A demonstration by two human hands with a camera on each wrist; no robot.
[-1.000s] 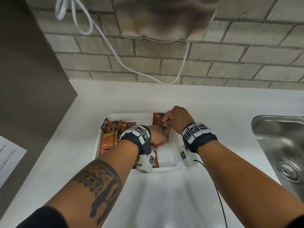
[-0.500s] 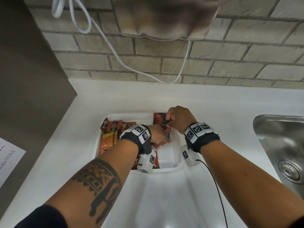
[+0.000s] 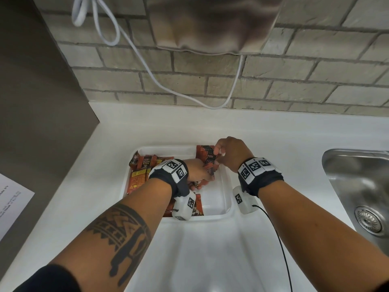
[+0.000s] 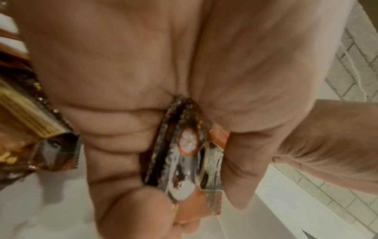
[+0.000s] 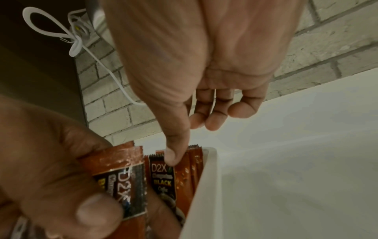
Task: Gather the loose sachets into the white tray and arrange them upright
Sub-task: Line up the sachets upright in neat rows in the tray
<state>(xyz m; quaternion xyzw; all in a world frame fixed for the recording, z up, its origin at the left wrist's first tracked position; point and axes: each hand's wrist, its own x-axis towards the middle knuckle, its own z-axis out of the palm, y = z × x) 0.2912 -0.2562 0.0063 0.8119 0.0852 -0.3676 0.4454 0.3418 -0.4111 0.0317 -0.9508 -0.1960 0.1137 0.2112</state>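
A white tray [image 3: 228, 205] sits on the white counter. Orange-brown sachets [image 3: 140, 165] lie flat in a pile in its left half. A row of upright sachets [image 3: 203, 152] leans in the far right corner. My left hand [image 3: 207, 175] grips a small bundle of sachets [image 4: 188, 155] just in front of that row. My right hand [image 3: 218, 154] is over the row, its thumb [image 5: 172, 155] on the top edge of the upright sachets [image 5: 163, 177] and the index finger hidden behind them. Another sachet [image 3: 196, 204] lies flat under my left wrist.
A steel sink [image 3: 357, 186] lies to the right. A brick wall with a hanging white cable [image 3: 147, 66] and a metal dispenser [image 3: 210, 24] stands behind. A dark panel [image 3: 31, 102] and a paper sheet [image 3: 10, 199] are at left. A black wire [image 3: 277, 239] trails from my right wrist.
Both hands stay at the tray's far right corner. The right hand has edged slightly right along the upright row; the left keeps its bundle.
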